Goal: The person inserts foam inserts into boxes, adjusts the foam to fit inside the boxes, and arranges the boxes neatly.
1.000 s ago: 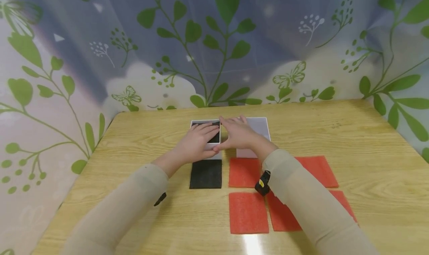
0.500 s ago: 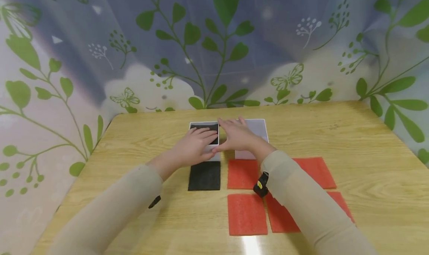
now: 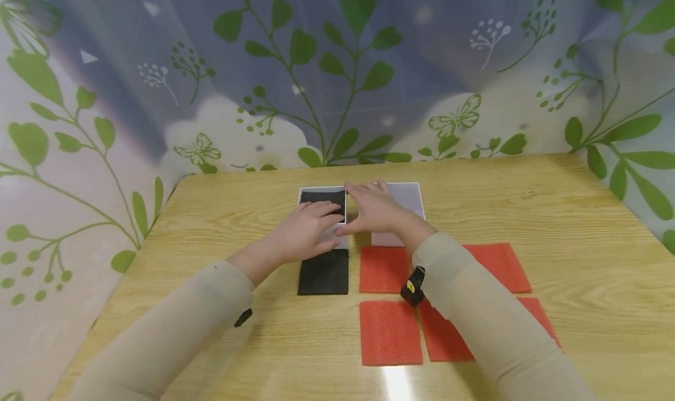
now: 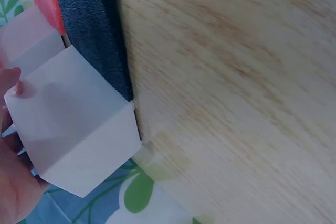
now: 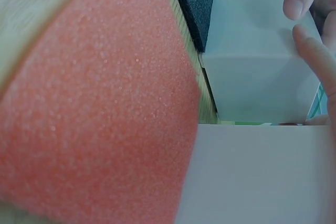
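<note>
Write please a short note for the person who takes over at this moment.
Left hand: flat on the open white box with black foam inside, fingers straight.
Right hand: at that box's right wall, over the white lid beside it.
Done: one black foam sheet is in the box.
Left: another black foam sheet and four red foam sheets lie on the wooden table.

No readable text, label or number anywhere.

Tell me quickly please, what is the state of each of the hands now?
Left hand: open, fingers lying flat on the white box.
Right hand: open, fingers straight, resting between that box and the lid.
</note>
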